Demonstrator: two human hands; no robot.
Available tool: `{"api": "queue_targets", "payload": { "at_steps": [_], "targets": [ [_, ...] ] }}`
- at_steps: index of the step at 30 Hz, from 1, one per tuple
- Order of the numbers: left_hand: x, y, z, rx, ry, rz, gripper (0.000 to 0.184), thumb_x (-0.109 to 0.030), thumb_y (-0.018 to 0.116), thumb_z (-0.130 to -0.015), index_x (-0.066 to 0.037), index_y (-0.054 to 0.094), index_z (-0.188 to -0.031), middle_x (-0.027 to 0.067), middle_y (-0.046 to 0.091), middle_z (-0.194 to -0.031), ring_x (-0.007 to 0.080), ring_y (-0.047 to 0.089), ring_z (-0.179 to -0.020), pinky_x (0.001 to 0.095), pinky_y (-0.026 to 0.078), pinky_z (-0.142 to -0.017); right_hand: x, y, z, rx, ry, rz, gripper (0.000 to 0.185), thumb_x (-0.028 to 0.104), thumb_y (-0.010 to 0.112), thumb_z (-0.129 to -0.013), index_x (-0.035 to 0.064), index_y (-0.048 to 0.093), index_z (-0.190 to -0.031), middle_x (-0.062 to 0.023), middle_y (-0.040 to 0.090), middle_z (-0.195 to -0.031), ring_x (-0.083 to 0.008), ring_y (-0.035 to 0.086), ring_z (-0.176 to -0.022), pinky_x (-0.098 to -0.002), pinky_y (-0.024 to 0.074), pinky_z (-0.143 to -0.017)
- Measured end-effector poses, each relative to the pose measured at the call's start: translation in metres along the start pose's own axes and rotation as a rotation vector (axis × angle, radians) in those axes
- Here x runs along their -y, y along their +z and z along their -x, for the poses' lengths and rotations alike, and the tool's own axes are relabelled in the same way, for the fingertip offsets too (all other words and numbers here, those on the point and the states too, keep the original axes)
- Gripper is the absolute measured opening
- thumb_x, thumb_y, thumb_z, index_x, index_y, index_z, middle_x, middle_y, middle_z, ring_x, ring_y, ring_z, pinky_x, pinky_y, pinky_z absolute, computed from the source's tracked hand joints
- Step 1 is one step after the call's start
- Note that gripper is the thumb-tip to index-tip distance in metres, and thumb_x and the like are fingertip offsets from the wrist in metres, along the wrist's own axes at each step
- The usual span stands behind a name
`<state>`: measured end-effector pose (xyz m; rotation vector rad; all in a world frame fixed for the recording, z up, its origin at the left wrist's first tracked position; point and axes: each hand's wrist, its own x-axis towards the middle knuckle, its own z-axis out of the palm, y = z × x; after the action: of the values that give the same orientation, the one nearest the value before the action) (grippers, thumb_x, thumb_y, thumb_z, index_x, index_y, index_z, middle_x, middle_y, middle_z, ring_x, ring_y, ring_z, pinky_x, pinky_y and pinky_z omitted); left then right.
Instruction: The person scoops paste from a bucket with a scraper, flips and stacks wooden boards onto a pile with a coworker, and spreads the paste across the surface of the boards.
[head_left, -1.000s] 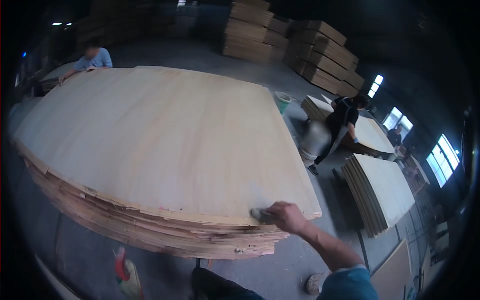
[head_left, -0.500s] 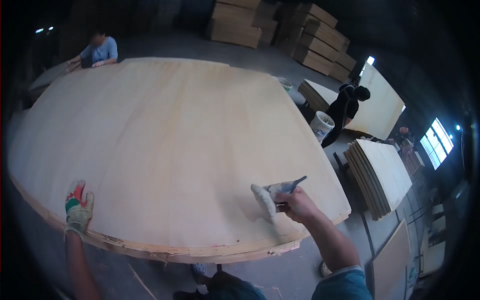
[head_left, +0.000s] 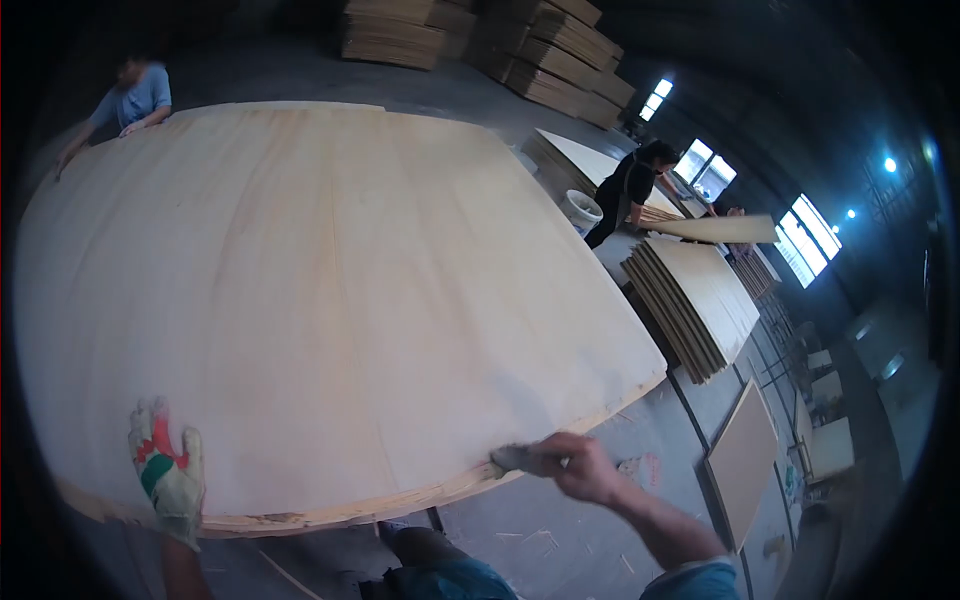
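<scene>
A large pale wood sheet (head_left: 330, 290) lies on top of a stack in front of me. My left hand (head_left: 168, 465), in a white glove with red and green patches, rests flat with fingers spread on the sheet near its front edge. My bare right hand (head_left: 582, 468) is closed around the handle of a scraper-like tool (head_left: 515, 458). The tool's smeared head is at the sheet's front edge, right of centre.
A person in blue (head_left: 140, 98) leans on the far left corner. Beyond the right edge are a white bucket (head_left: 581, 210), a person in black (head_left: 632, 190) and a board stack (head_left: 695, 295). A board (head_left: 743, 465) lies on the floor.
My left hand came onto the sheet and stays there. My right hand lifted the tool over the sheet, then lowered it to the front edge. The person in black's upright board is now lower.
</scene>
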<state>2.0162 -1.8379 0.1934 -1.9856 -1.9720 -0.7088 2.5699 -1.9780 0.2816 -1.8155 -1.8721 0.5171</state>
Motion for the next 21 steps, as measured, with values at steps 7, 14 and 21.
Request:
{"api": "queue_targets", "payload": {
  "at_steps": [7, 14, 21],
  "targets": [
    [0.199, 0.005, -0.051, -0.053, -0.507, 0.577, 0.053, -0.013, 0.066, -0.100, -0.008, 0.052, -0.150, 0.0172, 0.048, -0.154, 0.0365, 0.039, -0.147, 0.0473, 0.036, -0.119, 0.138, -0.053, -0.223, -0.152, -0.144, -0.040, 0.024, 0.014, 0.062, -0.095, 0.0001, 0.075, -0.109, -0.0109, 0.075, -0.084, -0.0150, 0.070, -0.074, -0.0327, 0.0558, -0.071],
    [0.255, 0.018, -0.046, -0.165, -0.571, 0.413, 0.052, -0.011, 0.057, -0.101, -0.008, 0.049, -0.152, 0.0105, 0.041, -0.160, 0.0275, 0.036, -0.149, 0.0397, 0.031, -0.123, 0.083, 0.092, -0.558, -0.049, 0.157, -0.966, 0.027, 0.014, 0.059, -0.094, -0.0050, 0.072, -0.108, -0.0135, 0.074, -0.091, -0.0226, 0.073, -0.094, -0.0414, 0.0586, -0.085],
    [0.220, -0.026, -0.074, 0.053, -0.516, -0.123, 0.056, -0.015, 0.069, -0.094, -0.007, 0.055, -0.148, 0.0178, 0.045, -0.157, 0.0360, 0.040, -0.147, 0.0459, 0.028, -0.122, 0.122, 0.205, -0.681, -0.196, 0.096, 0.389, 0.029, 0.023, 0.065, -0.088, 0.0038, 0.078, -0.106, -0.0237, 0.075, -0.107, -0.0375, 0.073, -0.102, -0.0444, 0.0582, -0.090]
  ]
}}
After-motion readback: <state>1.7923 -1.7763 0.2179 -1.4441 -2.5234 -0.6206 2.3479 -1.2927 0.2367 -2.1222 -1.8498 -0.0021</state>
